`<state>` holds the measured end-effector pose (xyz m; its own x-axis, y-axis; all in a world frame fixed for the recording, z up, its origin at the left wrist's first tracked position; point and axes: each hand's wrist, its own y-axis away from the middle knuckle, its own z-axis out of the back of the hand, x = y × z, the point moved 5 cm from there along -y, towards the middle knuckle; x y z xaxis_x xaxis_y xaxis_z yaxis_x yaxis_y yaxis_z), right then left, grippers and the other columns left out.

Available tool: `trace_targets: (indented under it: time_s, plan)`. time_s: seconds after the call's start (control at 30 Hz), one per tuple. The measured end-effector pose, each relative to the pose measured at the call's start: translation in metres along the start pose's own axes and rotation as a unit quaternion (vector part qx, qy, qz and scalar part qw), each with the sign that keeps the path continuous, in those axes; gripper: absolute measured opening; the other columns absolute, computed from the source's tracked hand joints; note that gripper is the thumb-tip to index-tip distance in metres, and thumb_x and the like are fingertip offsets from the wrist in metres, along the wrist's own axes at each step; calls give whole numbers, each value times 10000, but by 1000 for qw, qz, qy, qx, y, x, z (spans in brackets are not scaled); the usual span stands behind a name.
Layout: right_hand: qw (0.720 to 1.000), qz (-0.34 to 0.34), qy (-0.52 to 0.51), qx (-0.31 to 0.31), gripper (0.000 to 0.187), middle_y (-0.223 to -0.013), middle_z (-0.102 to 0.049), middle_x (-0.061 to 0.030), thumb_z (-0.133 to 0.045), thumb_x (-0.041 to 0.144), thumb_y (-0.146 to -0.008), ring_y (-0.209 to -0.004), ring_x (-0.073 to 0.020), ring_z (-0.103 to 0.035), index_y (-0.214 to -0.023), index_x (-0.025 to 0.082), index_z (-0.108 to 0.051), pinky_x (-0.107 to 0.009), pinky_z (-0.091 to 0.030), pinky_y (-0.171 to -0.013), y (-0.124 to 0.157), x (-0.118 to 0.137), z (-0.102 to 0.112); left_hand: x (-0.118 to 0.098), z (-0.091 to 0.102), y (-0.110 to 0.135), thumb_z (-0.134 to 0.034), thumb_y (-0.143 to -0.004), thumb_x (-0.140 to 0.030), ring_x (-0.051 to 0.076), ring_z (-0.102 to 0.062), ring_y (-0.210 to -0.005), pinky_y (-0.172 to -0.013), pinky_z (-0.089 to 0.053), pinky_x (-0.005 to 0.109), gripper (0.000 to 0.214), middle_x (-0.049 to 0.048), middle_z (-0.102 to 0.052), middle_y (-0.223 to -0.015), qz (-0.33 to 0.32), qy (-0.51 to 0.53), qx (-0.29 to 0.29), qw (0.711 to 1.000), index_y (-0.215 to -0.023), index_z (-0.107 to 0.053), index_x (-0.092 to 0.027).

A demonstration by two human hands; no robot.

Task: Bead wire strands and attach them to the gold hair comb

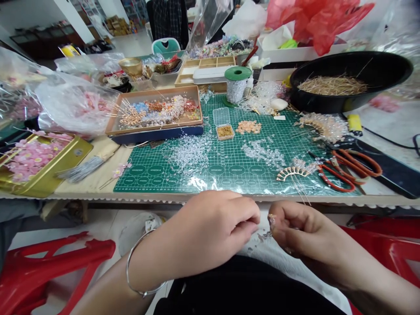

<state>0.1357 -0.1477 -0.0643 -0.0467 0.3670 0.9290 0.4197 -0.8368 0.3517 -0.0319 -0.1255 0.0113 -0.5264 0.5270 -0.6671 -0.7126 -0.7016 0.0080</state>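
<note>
R hand (298, 229) grip pinches small beaded pc (271, 220) at fingertips, in front of worktop (82, 186); L hand (216, 232) nr it, fingers curled, can't tell if holding anything. Clear beads (190, 153) on grn mat (147, 181).

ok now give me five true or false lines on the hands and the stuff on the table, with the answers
1. The right hand pinches a small shiny piece. True.
2. The left hand has a bare wrist. False: a silver-coloured bracelet circles it.
3. The clear box holding tiny gold bits has its lid open. True.
4. The black basin is upside down. False: it stands upright, with thin straw-coloured strands inside.
5. The spool with green ends stands upright. True.
</note>
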Motion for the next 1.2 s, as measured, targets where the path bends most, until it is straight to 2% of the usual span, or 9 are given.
trace_targets:
  time_s: [0.23, 0.37, 0.57, 0.73, 0.87, 0.97, 1.07, 1.13, 1.2]
  plan:
    - [1000, 4, 13, 10, 326, -594, -350, 74, -683, 452, -900, -536, -101, -215, -732, 209, -547, -233, -221, -480, 5, -6, 5, -8, 8, -1, -474, -979, -141, 160, -606, -807, -724, -453, 269, 209, 36, -658, -883, -29, -66, -41, 997, -894, -663, -172]
    - [998, 18, 60, 22, 270, -602, -406, 57, -658, 382, -911, -536, -109, -316, -731, 216, -544, -223, -288, -484, 8, -3, 2, -13, 12, -6, -464, -960, -120, 151, -582, -802, -696, -440, 266, 218, 46, -631, -927, -57, -95, -87, 990, -863, -654, -165]
    - [987, 80, 123, -73, 267, -596, -485, 36, -656, 354, -889, -532, -116, -417, -688, 212, -554, -217, -352, -476, 10, 10, 2, -19, 10, -8, -500, -867, -80, 160, -459, -661, -596, -358, 316, 145, 12, -519, -725, -64, -185, -121, 973, -799, -607, -149]
    - [954, 160, 191, -165, 196, -610, -547, 18, -666, 296, -850, -564, -143, -488, -682, 219, -600, -239, -409, -507, 7, 26, 8, -44, -3, -1, -514, -871, -86, 161, -451, -604, -558, -327, 334, 149, 9, -530, -663, -74, -231, -241, 940, -776, -607, -156]
    - [968, 150, 26, -199, 216, -596, -516, 32, -712, 356, -879, -525, -117, -426, -736, 222, -620, -206, -346, -457, 6, 22, 10, -52, -25, 3, -500, -849, -79, 162, -433, -531, -501, -300, 360, 173, 7, -534, -603, -119, -209, -287, 927, -747, -618, -154]
    - [975, 123, -93, -161, 274, -549, -437, 62, -739, 433, -867, -459, -90, -317, -751, 233, -594, -189, -279, -407, 3, 21, 5, -46, -37, 5, -523, -871, -114, 169, -485, -536, -503, -321, 359, 112, 14, -581, -632, -156, -224, -299, 914, -869, -635, -121]
    - [972, 96, -178, -123, 287, -539, -390, 74, -770, 434, -837, -439, -69, -219, -730, 237, -590, -182, -218, -394, 2, 25, 0, -39, -43, 8, -509, -900, -143, 165, -525, -539, -513, -333, 342, 171, 13, -618, -649, -190, -250, -308, 898, -1033, -602, -84]
    - [969, 78, -209, -105, 289, -542, -383, 65, -794, 434, -811, -449, -74, -212, -715, 236, -607, -194, -207, -401, 3, 26, -3, -35, -43, 9, -488, -896, -117, 159, -524, -525, -504, -334, 329, 215, 7, -630, -636, -191, -257, -319, 892, -1087, -580, -83]
    - [970, 71, -209, -102, 300, -538, -365, 60, -799, 453, -796, -453, -84, -222, -709, 237, -611, -207, -216, -400, 6, 26, -4, -30, -40, 8, -473, -901, -112, 162, -547, -533, -505, -367, 318, 217, 15, -656, -646, -167, -236, -320, 902, -1085, -587, -98]
